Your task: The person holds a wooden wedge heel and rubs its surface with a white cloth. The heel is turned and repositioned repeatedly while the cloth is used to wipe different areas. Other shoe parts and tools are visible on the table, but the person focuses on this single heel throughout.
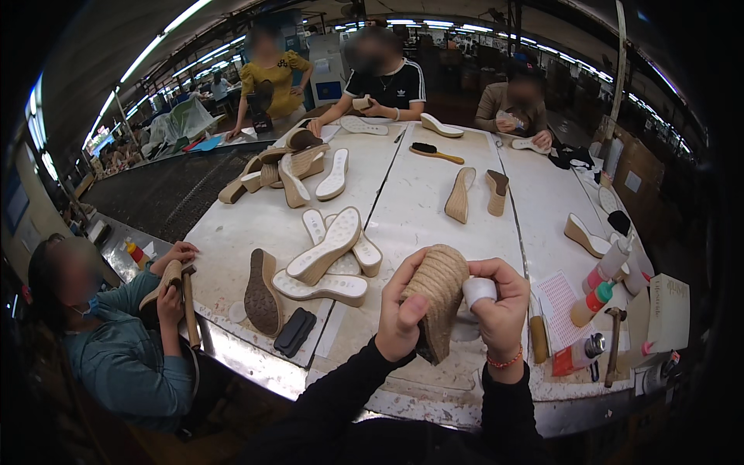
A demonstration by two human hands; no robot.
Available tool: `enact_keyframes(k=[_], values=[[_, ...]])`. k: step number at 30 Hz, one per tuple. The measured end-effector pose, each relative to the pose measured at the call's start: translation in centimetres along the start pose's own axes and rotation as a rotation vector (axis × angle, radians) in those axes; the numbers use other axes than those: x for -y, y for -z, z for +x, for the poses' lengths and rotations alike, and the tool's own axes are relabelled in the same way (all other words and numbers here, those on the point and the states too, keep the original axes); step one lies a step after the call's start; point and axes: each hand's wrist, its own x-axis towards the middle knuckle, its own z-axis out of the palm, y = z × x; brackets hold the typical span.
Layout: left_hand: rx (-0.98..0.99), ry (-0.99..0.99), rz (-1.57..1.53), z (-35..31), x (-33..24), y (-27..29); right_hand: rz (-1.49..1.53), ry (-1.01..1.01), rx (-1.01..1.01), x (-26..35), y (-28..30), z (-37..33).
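Observation:
My left hand (397,319) is closed around a wedge shoe sole (439,287) wrapped in tan braided rope. It is tilted up over the near edge of the white table. My right hand (505,310) pinches a small white piece (479,291), perhaps cloth, against the sole's right side. More white material shows just below it, partly hidden by the fingers. Beyond my left hand lies a stack of wedge soles with white insoles (329,249). A sole with a brown tread (261,293) leans beside a black oblong object (295,332).
Right of my hands are a dotted sheet (564,306), a green-capped bottle (591,304), a red-and-clear jar (575,355) and a hammer (615,347). Farther off lie a wooden-handled brush (436,153) and more soles (288,167). A person (128,353) works at the left; several others stand or sit beyond.

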Motion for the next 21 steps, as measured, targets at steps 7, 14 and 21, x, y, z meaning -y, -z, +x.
enact_keyframes(k=[7,14,21], values=[[-0.100,0.056,-0.209,0.1,0.0,0.7,-0.184,-0.104,0.185,1.2,1.6,0.9],[-0.031,0.096,-0.182,0.2,0.1,-0.1,0.034,-0.102,0.021,1.3,0.7,0.8],[-0.005,0.130,-0.212,-0.2,0.2,-0.4,0.096,-0.118,0.020,1.6,0.8,0.6]])
